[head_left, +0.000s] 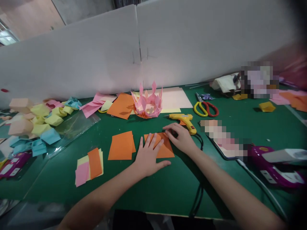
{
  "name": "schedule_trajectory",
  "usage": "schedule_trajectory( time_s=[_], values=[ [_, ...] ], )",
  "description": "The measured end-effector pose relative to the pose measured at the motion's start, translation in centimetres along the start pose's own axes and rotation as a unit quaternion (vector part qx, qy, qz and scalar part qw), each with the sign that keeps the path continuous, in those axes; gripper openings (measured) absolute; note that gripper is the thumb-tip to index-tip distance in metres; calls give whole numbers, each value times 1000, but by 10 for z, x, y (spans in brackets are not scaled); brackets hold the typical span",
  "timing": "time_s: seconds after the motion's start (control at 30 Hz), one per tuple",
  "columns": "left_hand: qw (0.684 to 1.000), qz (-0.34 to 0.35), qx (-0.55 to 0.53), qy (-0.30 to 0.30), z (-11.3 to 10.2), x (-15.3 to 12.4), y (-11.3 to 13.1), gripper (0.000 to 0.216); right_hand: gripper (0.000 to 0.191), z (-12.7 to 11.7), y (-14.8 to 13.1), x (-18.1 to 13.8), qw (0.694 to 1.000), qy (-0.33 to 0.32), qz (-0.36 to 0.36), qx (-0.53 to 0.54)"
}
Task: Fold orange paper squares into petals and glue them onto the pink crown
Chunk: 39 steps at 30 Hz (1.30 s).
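My left hand [149,156] lies flat with fingers spread on a sheet of orange paper [166,151], covering its left part. At the sheet's upper right corner, my right hand [179,136] has its fingers bent, with thumb and index finger close together on the paper's edge. Left of my left hand lies a small stack of orange paper [121,147]. Beyond my right hand is a yellow glue gun [183,117], its dark cord running toward the front edge. A pink folded-paper crown [148,103] stands behind the hands.
Yellow-and-red-handled scissors [205,108] lie at the back right. A phone [219,140] and a purple stapler [271,166] are to the right. Small paper pieces [95,163] lie left, near several folded paper shapes [39,121]. A white partition [96,54] closes the back.
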<state>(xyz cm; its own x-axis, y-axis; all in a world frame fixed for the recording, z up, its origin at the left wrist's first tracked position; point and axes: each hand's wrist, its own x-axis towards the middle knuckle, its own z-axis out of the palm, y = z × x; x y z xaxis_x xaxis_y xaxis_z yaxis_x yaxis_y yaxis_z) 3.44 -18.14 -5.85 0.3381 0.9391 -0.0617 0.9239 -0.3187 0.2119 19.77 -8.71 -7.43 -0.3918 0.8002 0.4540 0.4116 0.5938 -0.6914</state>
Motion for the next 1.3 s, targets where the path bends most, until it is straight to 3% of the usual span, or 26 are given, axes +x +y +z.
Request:
schedule_trajectory(
  time_s=[0.17, 0.27, 0.37, 0.47, 0.6, 0.7, 0.83, 0.93, 1.1, 1.3],
  values=[
    [999, -4, -10, 31, 2, -2, -11, 64, 19, -7, -9, 1, 981, -188, -52, -2],
    [998, 1, -26, 56, -2, 1, -18, 45, 32, -9, -16, 1, 969, -242, -32, -32],
    [995, 16, -53, 85, -1, 4, -22, 31, 49, -8, -24, 0, 951, -296, -67, -63],
    [989, 11, -80, 121, 0, 4, -23, 20, 49, -6, -29, -2, 945, -316, -62, -58],
    [982, -11, -130, 139, -3, 1, -22, 17, 28, -7, -30, -2, 955, -297, -17, -15],
    [965, -49, -224, 130, -8, 0, -22, 16, 11, -7, -29, -3, 961, -274, 10, 48],
    [894, -102, -397, 179, -14, 0, -25, 18, 22, -5, -27, -5, 958, -202, 105, 172],
    [887, -76, -400, 217, -15, 2, -28, 19, 26, -3, -24, -5, 944, -172, 169, 224],
    [878, -106, -431, 180, -10, 5, -34, 14, 26, -2, -20, -2, 940, -171, 188, 226],
    [823, -146, -527, 153, -4, 9, -37, 35, 26, -2, -21, -1, 941, -176, 195, 215]
  ],
)
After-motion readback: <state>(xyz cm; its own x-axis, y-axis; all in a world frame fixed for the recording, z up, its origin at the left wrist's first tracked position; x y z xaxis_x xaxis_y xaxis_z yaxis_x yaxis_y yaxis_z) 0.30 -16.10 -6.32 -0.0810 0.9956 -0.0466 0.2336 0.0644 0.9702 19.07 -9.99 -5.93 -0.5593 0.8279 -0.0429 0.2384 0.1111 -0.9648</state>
